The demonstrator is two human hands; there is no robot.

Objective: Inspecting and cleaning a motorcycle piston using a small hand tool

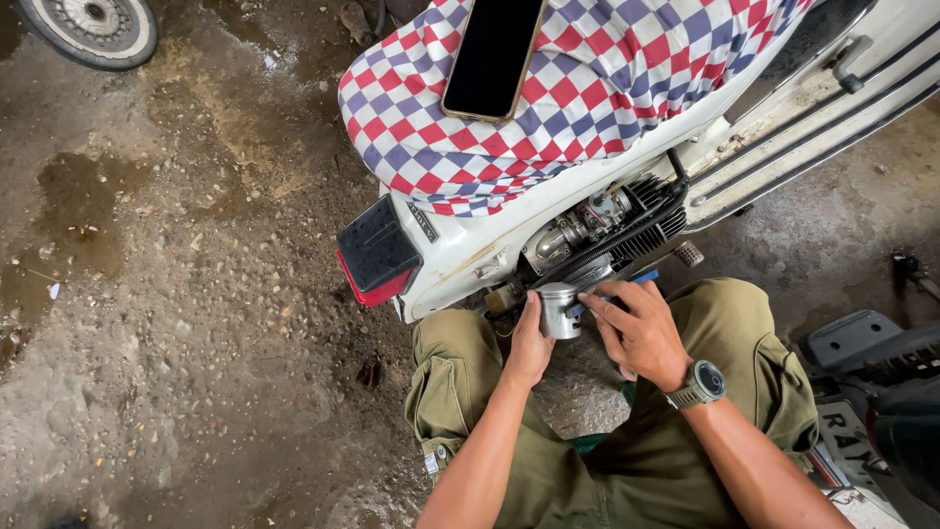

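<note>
I crouch beside a white scooter (460, 257) whose side panel is off, so its finned engine (615, 227) shows. A small silver metal piston (559, 310) sits at the engine's lower edge. My left hand (530, 345) cups it from the left and my right hand (638, 331) presses on it from the right, fingertips on its top rim. A watch sits on my right wrist. A blue tool handle (643, 277) pokes out just behind my right hand.
A red, white and blue checkered cloth (597, 88) covers the seat, with a black phone (494, 54) lying on it. The red tail light (377, 257) faces left. Wet gravelly concrete (176, 323) spreads left; a wheel (93, 27) lies top left; dark plastic parts (871, 353) at right.
</note>
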